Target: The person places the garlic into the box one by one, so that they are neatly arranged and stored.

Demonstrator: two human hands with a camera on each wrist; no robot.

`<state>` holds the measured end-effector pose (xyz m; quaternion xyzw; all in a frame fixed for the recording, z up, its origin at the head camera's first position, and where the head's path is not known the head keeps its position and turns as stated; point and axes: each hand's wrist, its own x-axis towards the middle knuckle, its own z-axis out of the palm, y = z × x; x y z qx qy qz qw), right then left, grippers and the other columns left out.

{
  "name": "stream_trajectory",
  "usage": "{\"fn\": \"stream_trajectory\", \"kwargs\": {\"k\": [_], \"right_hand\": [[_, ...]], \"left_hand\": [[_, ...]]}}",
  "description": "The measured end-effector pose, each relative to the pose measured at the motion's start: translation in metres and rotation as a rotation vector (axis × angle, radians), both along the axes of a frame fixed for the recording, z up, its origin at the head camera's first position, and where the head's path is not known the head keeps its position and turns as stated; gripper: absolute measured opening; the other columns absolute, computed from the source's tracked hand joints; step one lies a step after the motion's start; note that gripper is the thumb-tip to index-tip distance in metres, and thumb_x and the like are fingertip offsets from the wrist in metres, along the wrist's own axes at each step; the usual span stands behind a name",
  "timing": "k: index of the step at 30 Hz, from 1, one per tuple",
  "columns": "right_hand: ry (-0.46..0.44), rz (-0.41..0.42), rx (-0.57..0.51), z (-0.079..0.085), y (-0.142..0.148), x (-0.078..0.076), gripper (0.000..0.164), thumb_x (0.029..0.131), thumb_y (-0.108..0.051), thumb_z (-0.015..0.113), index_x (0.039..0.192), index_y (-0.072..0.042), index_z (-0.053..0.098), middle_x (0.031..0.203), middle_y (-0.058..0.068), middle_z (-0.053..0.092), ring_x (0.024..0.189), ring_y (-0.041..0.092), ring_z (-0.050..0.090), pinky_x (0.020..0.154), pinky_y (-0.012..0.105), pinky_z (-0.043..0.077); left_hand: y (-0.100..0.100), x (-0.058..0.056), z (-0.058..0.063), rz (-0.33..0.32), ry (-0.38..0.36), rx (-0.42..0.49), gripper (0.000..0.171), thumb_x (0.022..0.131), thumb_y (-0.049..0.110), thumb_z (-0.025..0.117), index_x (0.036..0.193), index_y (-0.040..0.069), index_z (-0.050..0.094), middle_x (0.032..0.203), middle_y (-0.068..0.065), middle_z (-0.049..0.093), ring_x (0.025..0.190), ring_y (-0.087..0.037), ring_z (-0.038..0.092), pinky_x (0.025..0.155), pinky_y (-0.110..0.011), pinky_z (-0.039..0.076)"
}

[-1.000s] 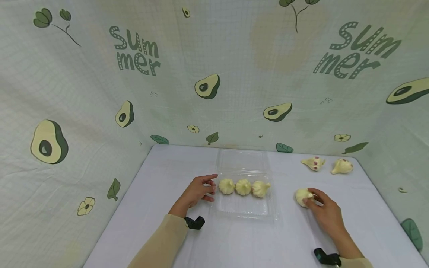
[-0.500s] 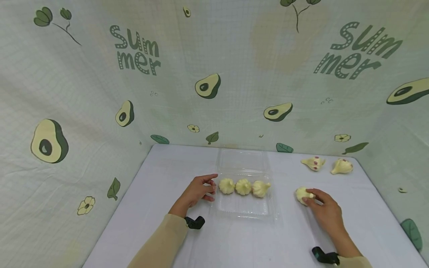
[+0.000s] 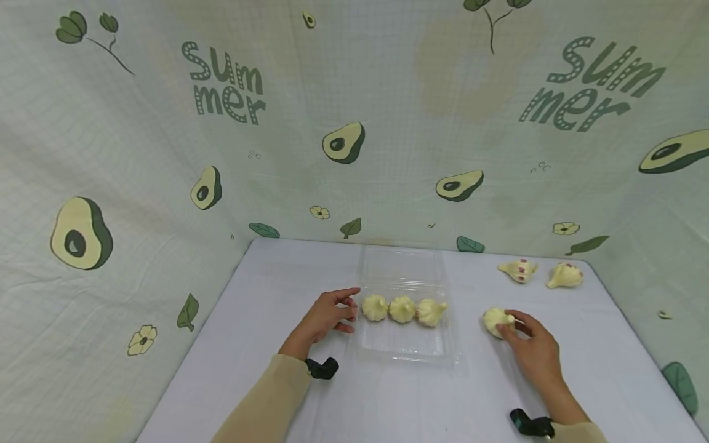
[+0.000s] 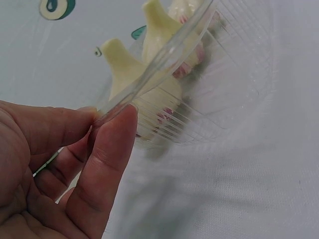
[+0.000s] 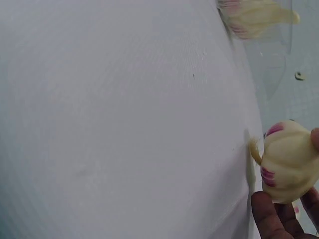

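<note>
In the head view, a clear plastic clamshell box (image 3: 400, 346) lies on the white cloth with its lid (image 3: 401, 264) folded back. Three garlic bulbs (image 3: 402, 309) stand in a row along the far part of its base. My left hand (image 3: 328, 319) pinches the box's left rim (image 4: 149, 69) between thumb and finger, as the left wrist view shows. To the right of the box, my right hand (image 3: 534, 349) holds another garlic bulb (image 3: 495, 321) by fingers and thumb. The right wrist view shows this bulb (image 5: 289, 162) with purple marks and a tuft of roots.
Two more garlic bulbs, one with purple patches (image 3: 519, 270) and one paler (image 3: 565, 275), lie at the table's far right corner. A printed cloth (image 3: 399, 123) hangs behind the table and along both sides.
My right hand has shifted slightly left with the garlic bulb, towards the box. The left hand and the box have stayed in place.
</note>
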<state>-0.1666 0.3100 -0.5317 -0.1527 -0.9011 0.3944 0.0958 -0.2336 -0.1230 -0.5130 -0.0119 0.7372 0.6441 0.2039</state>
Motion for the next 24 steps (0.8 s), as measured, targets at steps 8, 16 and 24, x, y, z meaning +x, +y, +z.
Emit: {"fn": "stream_trajectory", "kwargs": {"k": [8, 16, 24], "right_hand": [[0.038, 0.011, -0.009, 0.003, -0.002, 0.003, 0.045, 0.096, -0.03, 0.08, 0.134, -0.009, 0.071, 0.141, 0.02, 0.066, 0.107, 0.003, 0.06, 0.081, 0.012, 0.042], [0.04, 0.085, -0.042, 0.017, -0.011, 0.006, 0.046, 0.099, -0.028, 0.077, 0.138, -0.006, 0.068, 0.144, 0.021, 0.064, 0.125, 0.035, 0.063, 0.074, -0.004, 0.037], [0.054, 0.145, -0.038, 0.035, -0.023, 0.007, 0.047, 0.098, -0.036, 0.078, 0.136, -0.011, 0.07, 0.139, 0.012, 0.068, 0.107, -0.018, 0.049, 0.079, 0.0, 0.042]], "left_hand": [[0.0, 0.001, 0.0, 0.0, 0.002, 0.004, 0.06, 0.098, -0.005, 0.068, 0.154, 0.014, 0.057, 0.112, -0.01, 0.06, 0.084, -0.017, 0.066, 0.067, -0.034, 0.067], [-0.001, 0.0, -0.001, 0.004, -0.004, 0.01, 0.06, 0.099, -0.005, 0.068, 0.154, 0.015, 0.057, 0.113, -0.011, 0.06, 0.085, -0.017, 0.066, 0.067, -0.034, 0.067], [-0.001, 0.001, -0.001, -0.001, 0.003, 0.01, 0.06, 0.098, -0.004, 0.068, 0.154, 0.014, 0.057, 0.113, -0.01, 0.06, 0.085, -0.018, 0.066, 0.067, -0.034, 0.067]]}}
